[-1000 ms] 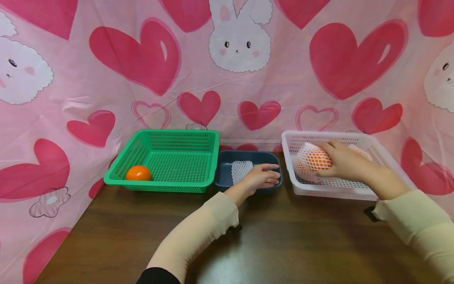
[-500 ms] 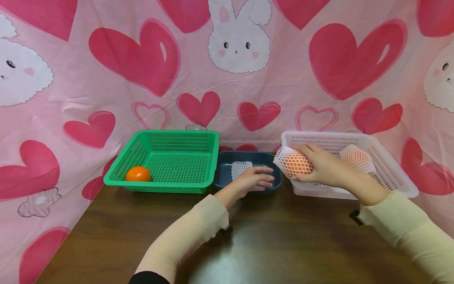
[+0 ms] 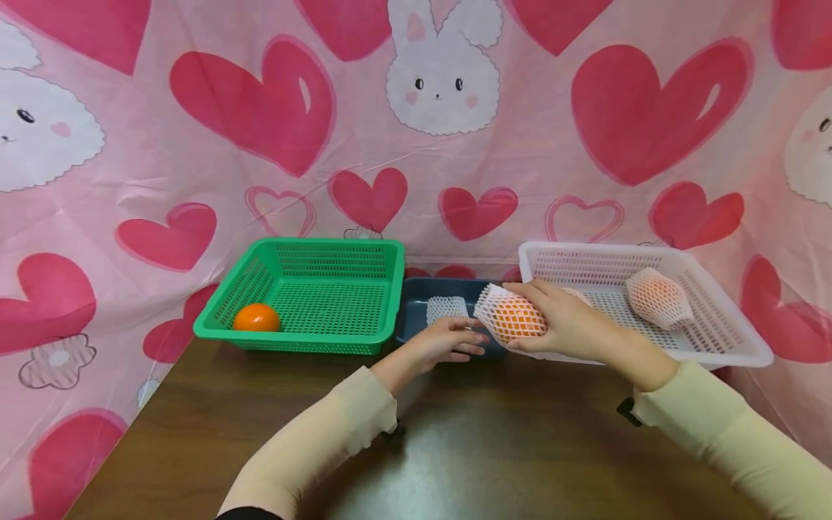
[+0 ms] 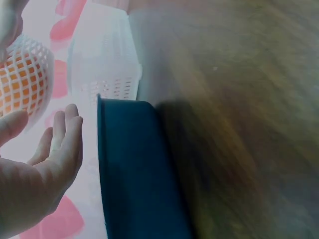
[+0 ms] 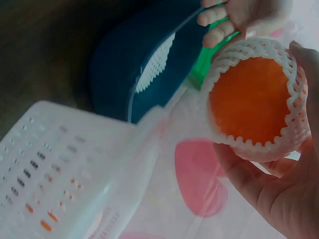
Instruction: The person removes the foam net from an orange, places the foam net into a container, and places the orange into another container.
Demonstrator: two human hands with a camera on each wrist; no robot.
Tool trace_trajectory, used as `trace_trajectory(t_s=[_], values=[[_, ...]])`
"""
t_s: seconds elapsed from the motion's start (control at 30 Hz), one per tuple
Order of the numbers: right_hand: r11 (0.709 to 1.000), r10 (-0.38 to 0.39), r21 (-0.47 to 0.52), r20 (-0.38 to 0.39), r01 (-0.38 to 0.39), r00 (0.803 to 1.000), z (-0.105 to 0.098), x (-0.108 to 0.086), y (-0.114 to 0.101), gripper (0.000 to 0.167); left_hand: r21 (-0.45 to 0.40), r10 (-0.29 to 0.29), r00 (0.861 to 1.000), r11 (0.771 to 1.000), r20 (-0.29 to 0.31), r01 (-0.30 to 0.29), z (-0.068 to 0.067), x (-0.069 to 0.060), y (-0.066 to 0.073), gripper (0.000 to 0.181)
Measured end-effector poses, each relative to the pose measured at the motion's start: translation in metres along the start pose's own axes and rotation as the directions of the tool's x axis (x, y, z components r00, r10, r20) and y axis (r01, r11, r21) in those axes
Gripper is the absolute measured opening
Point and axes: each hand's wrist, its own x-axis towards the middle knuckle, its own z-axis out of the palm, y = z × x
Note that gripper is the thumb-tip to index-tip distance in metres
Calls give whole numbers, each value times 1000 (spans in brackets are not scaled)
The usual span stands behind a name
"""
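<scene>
My right hand [image 3: 575,323] grips an orange in a white foam net [image 3: 518,318], held over the gap between the dark blue tray and the white basket. In the right wrist view the net's open end shows the bare orange [image 5: 251,99], with fingers curled round its side. My left hand [image 3: 434,342] hovers at the front of the dark blue tray [image 3: 416,289], fingers spread and holding nothing. In the left wrist view that hand [image 4: 42,174] faces the netted orange [image 4: 22,82] without touching it. An empty foam net [image 3: 447,308] lies in the tray.
At the left stands a green basket [image 3: 312,337] with a bare orange [image 3: 256,318] inside. The white basket [image 3: 734,354] at the right holds another netted fruit [image 3: 659,298] and one partly hidden behind my right hand. A patterned cloth [image 3: 364,144] hangs behind.
My right hand has carried the netted orange left, out of the white basket toward my left hand. My left hand has drawn slightly left and toward me.
</scene>
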Motion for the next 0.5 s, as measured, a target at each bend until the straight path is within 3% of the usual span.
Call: trace_trajectory(t_s=[0.27,0.5], values=[[997,-34,71,9,34,999,13,-2,-9,88,46,-26,999,999,27,25,-11,-15,-18,46],[995,-78,69,-1,78,997,32,-2,-12,87,72,-40,999,997,31,38,-21,-28,-30,48]])
